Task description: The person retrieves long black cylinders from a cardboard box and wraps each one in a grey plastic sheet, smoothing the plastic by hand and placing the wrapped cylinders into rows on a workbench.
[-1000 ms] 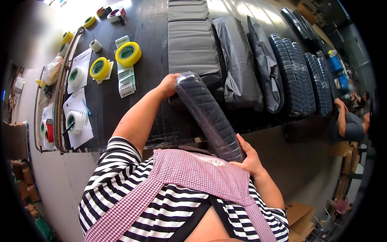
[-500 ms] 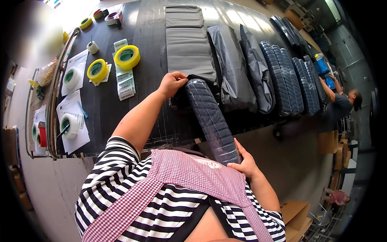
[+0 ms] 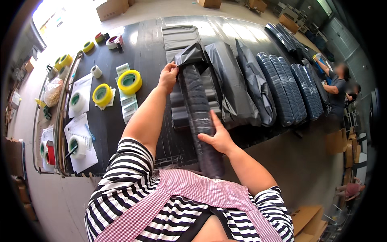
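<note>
A long dark ridged bundle wrapped in clear film (image 3: 194, 94) points away from me, its near end over the table's front edge. Its far end is inside the mouth of a grey plastic mailing bag (image 3: 192, 55). My left hand (image 3: 168, 76) is closed, pinching the left edge of that bag's mouth. Lower down, my right hand (image 3: 219, 139) grips the bundle from its right side, thumb across the top and index finger stretched along it. Beneath lies a stack of flat grey bags (image 3: 177, 36).
Filled grey bags (image 3: 234, 84) and several wrapped bundles (image 3: 276, 88) lie in a row to the right. Yellow tape rolls (image 3: 130, 82), label strips and papers (image 3: 82, 137) are on the left. A metal rail (image 3: 60, 133) borders that side. Another person (image 3: 338, 82) stands far right.
The bundle's far end has gone into the bag, whose mouth now lifts over it. My right hand has moved forward along the bundle; my left hand has shifted slightly left, holding the bag edge.
</note>
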Tool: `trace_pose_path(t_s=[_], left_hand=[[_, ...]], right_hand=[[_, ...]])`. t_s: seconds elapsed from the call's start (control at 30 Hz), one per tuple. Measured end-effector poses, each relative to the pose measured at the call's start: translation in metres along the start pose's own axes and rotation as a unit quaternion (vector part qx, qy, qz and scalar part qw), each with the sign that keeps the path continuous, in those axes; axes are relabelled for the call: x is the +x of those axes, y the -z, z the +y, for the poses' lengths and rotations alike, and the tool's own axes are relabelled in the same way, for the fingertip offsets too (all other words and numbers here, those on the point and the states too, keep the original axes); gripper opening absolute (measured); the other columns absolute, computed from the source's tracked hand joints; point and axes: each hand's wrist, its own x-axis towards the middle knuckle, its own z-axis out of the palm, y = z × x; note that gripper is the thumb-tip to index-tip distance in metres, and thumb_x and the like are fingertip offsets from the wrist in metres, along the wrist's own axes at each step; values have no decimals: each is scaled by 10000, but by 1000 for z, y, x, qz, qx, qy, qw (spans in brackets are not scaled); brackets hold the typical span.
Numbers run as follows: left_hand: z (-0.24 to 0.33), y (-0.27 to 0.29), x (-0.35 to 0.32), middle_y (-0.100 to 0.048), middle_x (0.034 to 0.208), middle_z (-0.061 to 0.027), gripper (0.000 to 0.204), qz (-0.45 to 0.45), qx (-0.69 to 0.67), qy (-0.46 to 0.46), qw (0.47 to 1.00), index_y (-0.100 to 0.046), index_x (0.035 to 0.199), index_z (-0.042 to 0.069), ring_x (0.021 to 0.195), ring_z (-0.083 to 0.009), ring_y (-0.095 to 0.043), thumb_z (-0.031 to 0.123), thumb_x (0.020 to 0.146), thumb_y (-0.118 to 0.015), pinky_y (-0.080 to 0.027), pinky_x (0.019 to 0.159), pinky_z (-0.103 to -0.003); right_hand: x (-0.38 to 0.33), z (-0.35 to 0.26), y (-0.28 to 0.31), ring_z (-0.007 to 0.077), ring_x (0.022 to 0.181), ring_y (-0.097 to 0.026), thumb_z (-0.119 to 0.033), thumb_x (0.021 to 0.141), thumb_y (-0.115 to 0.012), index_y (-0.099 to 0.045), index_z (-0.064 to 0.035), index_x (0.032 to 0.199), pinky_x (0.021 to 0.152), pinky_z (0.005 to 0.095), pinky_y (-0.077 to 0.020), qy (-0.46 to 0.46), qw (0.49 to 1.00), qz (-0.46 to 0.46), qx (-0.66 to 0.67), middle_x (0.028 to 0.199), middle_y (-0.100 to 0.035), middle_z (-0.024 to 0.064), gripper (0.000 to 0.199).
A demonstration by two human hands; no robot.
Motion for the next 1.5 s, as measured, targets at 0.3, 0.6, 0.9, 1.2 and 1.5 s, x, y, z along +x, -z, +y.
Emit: trace_pose_path(t_s=[0.3, 0.6, 0.9, 1.2, 1.5], left_hand=[[-25, -13, -12, -600, 972, 69, 108, -36, -286, 284, 915, -577, 1123, 198, 870, -93, -538, 275, 1056, -545, -465, 718, -320], [-38, 35, -75, -597, 810, 48, 80, -39, -76, 135, 987, -654, 989, 41, 714, -61, -490, 118, 991, -634, -437, 684, -237], [102, 50, -243, -665, 909, -60, 103, -556, -68, 214, 800, -720, 960, 43, 912, -158, -642, 124, 900, -739, -526, 839, -315], [149, 13, -158, -677, 846, -78, 62, -432, 89, 87, 893, -701, 912, 27, 829, -178, -651, 85, 893, -690, -531, 801, -329], [141, 46, -223, -663, 890, -82, 65, -520, 6, 77, 851, -669, 943, 9, 864, -189, -648, 35, 892, -699, -509, 809, -325]], right_hand=[[219, 37, 38, 410, 1079, -653, -292, 836, -736, -530, -53, 1338, 937, 464, -516, 57, 948, 247, -194, 1189, -678, 210, 593], [194, 37, 7, 429, 1037, -652, -193, 865, -569, -731, -64, 966, 918, 503, -515, 118, 937, -83, -318, 1035, -704, 234, 231], [-48, 80, 75, 266, 740, -669, -320, 863, -689, -731, 1, 911, 677, 424, -516, -96, 900, -423, -33, 829, -724, 142, 328], [25, -9, 60, 168, 776, -669, -234, 995, -603, -727, -13, 971, 773, 353, -538, -103, 944, -305, 69, 826, -723, 79, 255], [-18, -13, 42, 219, 926, -666, -407, 924, -706, -711, -3, 1147, 863, 359, -510, -113, 847, -500, -142, 1019, -740, 155, 461]])
